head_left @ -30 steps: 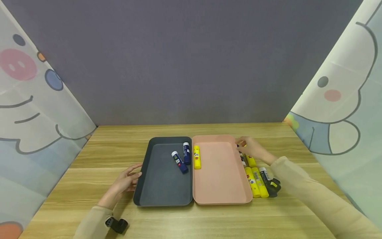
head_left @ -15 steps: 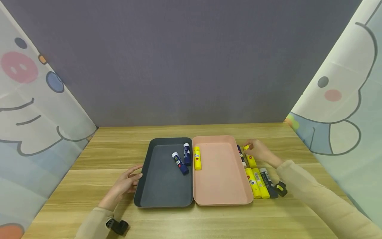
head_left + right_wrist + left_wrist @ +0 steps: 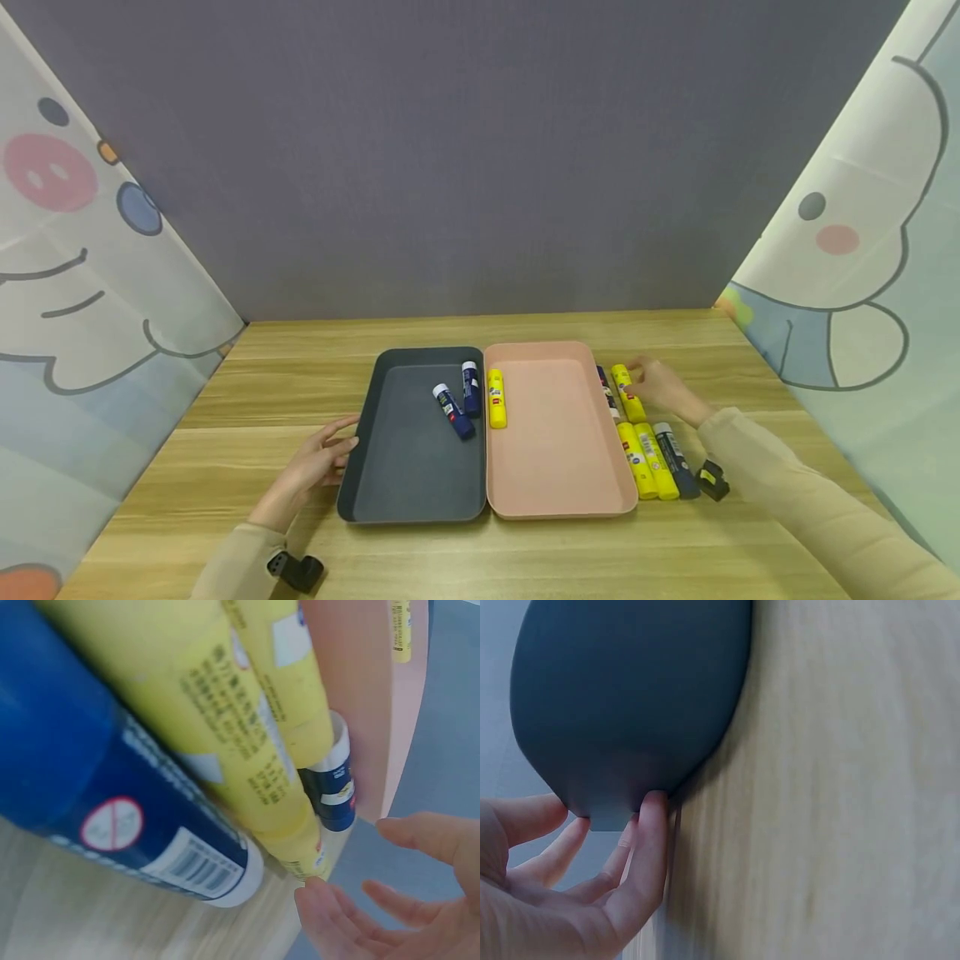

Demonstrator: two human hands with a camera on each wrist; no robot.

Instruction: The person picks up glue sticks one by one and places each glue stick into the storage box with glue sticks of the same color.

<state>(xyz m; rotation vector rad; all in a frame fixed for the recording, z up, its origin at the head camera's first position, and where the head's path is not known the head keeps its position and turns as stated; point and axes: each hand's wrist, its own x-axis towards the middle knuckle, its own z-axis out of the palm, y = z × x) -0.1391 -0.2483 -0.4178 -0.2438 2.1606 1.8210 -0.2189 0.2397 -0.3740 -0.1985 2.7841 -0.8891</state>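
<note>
My left hand [image 3: 311, 462] rests its fingertips on the outer left side of the dark grey tray [image 3: 412, 500]; the left wrist view shows the thumb [image 3: 536, 817] and fingers spread along that wall. To the right of the pink tray [image 3: 558, 467], my right hand [image 3: 666, 390] hovers at the right side of the far yellow glue stick [image 3: 627, 396]. Its thumb and fingers are apart, with a fingertip close to that stick's end in the right wrist view. A dark blue glue stick [image 3: 607, 392] lies between this yellow one and the pink tray.
Nearer me lie two yellow glue sticks [image 3: 647, 462] and a dark blue one [image 3: 677, 462], side by side. Two blue glue sticks [image 3: 454, 412] lie in the grey tray; one yellow glue stick [image 3: 497, 400] lies in the pink tray. A grey panel [image 3: 480, 167] stands behind the table.
My right hand has moved right, from the pink tray's edge and the blue glue stick to the far yellow one, uncovering both sticks. The left hand stays at the grey tray.
</note>
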